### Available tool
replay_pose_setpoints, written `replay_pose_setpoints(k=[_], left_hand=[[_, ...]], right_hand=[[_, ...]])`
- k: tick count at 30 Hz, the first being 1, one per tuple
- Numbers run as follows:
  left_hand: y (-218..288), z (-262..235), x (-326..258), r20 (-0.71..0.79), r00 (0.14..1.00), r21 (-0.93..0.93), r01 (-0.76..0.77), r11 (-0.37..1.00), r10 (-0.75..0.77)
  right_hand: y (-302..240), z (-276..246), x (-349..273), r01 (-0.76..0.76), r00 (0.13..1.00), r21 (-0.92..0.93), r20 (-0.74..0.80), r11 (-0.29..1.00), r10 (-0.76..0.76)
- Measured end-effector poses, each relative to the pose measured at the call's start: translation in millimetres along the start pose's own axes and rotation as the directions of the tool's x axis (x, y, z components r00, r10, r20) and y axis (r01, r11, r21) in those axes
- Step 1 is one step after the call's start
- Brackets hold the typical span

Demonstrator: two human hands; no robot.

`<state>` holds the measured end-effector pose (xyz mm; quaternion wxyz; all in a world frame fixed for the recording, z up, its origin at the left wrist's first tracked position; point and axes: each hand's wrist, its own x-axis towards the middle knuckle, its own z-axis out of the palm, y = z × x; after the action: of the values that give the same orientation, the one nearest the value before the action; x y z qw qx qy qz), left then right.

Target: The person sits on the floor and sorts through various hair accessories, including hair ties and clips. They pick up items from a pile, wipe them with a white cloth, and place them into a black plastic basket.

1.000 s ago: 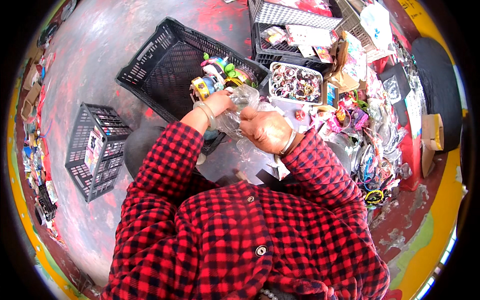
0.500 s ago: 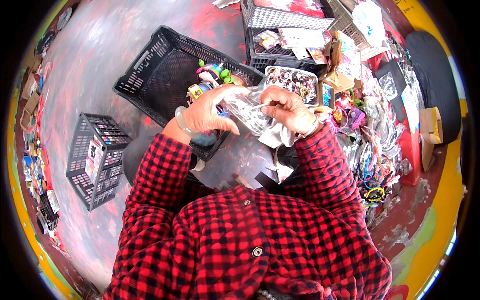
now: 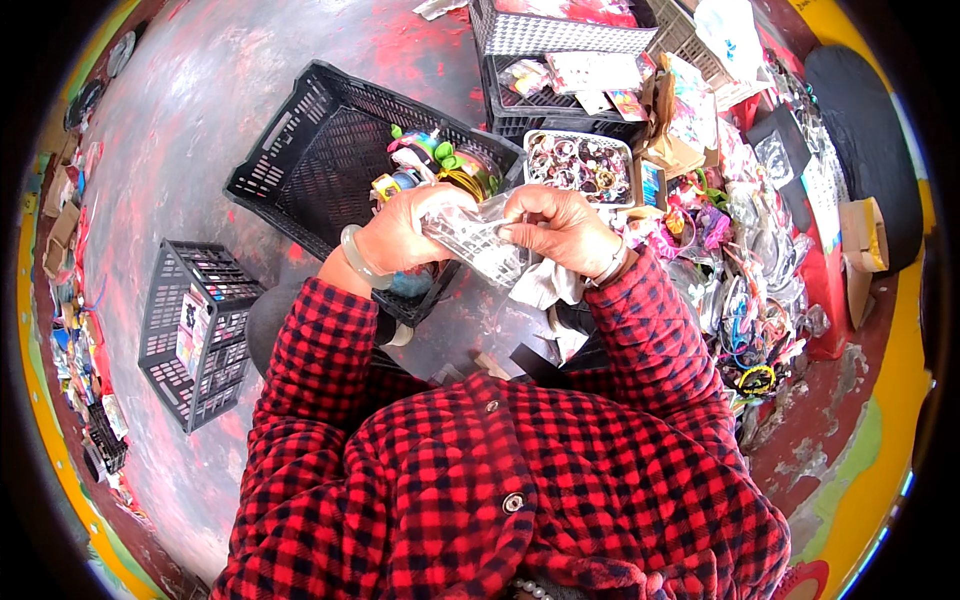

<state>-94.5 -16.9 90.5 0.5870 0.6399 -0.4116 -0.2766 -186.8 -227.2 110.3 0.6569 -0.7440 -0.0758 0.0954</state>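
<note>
Between my hands is a clear crinkled plastic bag [image 3: 478, 246] with pale and dark markings or contents that I cannot make out. My left hand [image 3: 393, 238] is closed on its left end, thumb hidden behind it. The thumb and forefinger of my right hand [image 3: 572, 238] pinch its upper right edge. A white crumpled piece [image 3: 545, 285], cloth or paper, hangs just below my right hand. Beyond my left hand, a black plastic crate [image 3: 290, 165] holds colourful headbands and small goods [image 3: 445, 165], partly covered by the hand.
A white basket of hair ties [image 3: 580, 165] stands beyond my right hand. Stacked crates [image 3: 560, 38] with packets are at the back. Bagged accessories [image 3: 745, 290] pile up on the right. At left, a smaller black crate [image 3: 205, 330] rests on its side on the floor.
The plastic bag has been flattened and drawn out between my hands, so its markings show more. My left fingers have closed on it, and both hands have shifted slightly left.
</note>
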Motion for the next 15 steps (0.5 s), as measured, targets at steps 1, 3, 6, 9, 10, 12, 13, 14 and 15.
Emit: replay_pose_setpoints(k=[1, 3, 6, 9, 10, 12, 13, 14, 15], left_hand=[[-0.4, -1.0, -0.7, 0.006, 1.000, -0.021, 0.011, 1.000, -0.011], [-1.5, -2.8, -2.1, 0.021, 0.999, -0.063, 0.034, 0.997, -0.033], [-2.1, -4.2, -1.9, 0.039, 0.997, -0.076, 0.067, 0.995, -0.064], [-3.1, -4.4, -0.6, 0.049, 0.996, -0.130, 0.078, 0.988, -0.073], [-5.0, -4.0, -1.5, 0.054, 0.996, -0.123, 0.071, 0.990, -0.065], [-10.0, -2.8, -4.0, 0.062, 0.997, -0.107, 0.056, 0.993, -0.050], [-9.3, -1.9, -2.1, 0.075, 0.996, -0.104, 0.062, 0.993, -0.055], [-8.7, -1.1, -0.9, 0.086, 0.994, -0.100, 0.071, 0.992, -0.063], [-8.2, -0.4, 0.3, 0.097, 0.993, -0.095, 0.080, 0.992, -0.070]], right_hand=[[-0.8, 0.6, 0.3, 0.013, 1.000, -0.054, 0.000, 0.998, -0.013], [-10.5, 0.7, -1.5, 0.060, 0.998, -0.228, 0.018, 0.972, -0.057], [-19.5, 6.8, -6.3, 0.072, 0.996, -0.416, -0.018, 0.907, -0.087], [-18.9, 8.7, -7.2, 0.082, 0.991, -0.481, -0.053, 0.873, -0.122], [-23.8, 9.4, -7.6, 0.012, 0.997, -0.442, -0.058, 0.897, -0.042], [-37.3, 9.7, -8.1, -0.130, 0.991, -0.363, -0.056, 0.923, 0.118], [-29.6, 7.2, -8.2, 0.015, 0.999, -0.374, -0.037, 0.927, -0.031], [-14.3, 3.7, -6.6, 0.161, 0.984, -0.380, -0.013, 0.911, -0.180], [-4.2, 1.2, -6.7, 0.304, 0.946, -0.383, 0.011, 0.872, -0.325]])
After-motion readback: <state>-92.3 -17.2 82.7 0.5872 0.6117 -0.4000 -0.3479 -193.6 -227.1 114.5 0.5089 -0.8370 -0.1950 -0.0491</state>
